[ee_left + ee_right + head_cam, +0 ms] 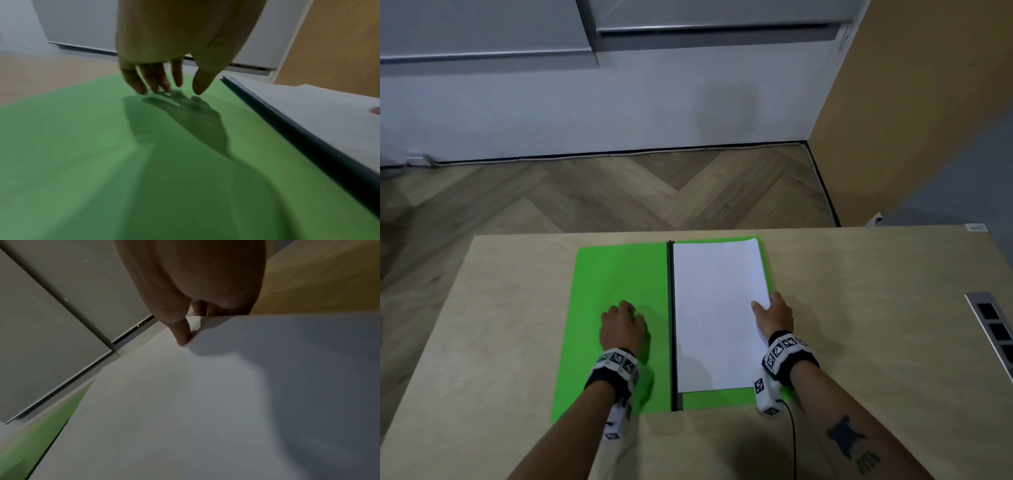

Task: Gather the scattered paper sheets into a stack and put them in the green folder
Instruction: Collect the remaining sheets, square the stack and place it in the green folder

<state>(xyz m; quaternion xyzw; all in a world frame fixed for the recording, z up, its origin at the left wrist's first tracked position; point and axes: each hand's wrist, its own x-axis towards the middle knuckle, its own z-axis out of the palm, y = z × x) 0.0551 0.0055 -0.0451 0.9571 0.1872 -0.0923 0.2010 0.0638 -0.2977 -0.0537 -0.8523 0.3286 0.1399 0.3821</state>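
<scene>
- green folder (619, 284) lies open flat on the wooden table (876, 308), under both hands
- dark spine (672, 325) runs between the two hands
- stack of white sheets (717, 308) sits on the folder half right of the spine, squared up against the spine
- right hand (774, 313) pinches the stack's right edge: thumb on top of the paper, fingers curled under the edge, which is lifted a little there
- left hand (623, 325) over the bare green half left of the spine, fingers (158, 79) relaxed and slightly spread, holding nothing; tips at or just above the cover, contact unclear
- tracker bands on both wrists, a cable trails back from the right one
</scene>
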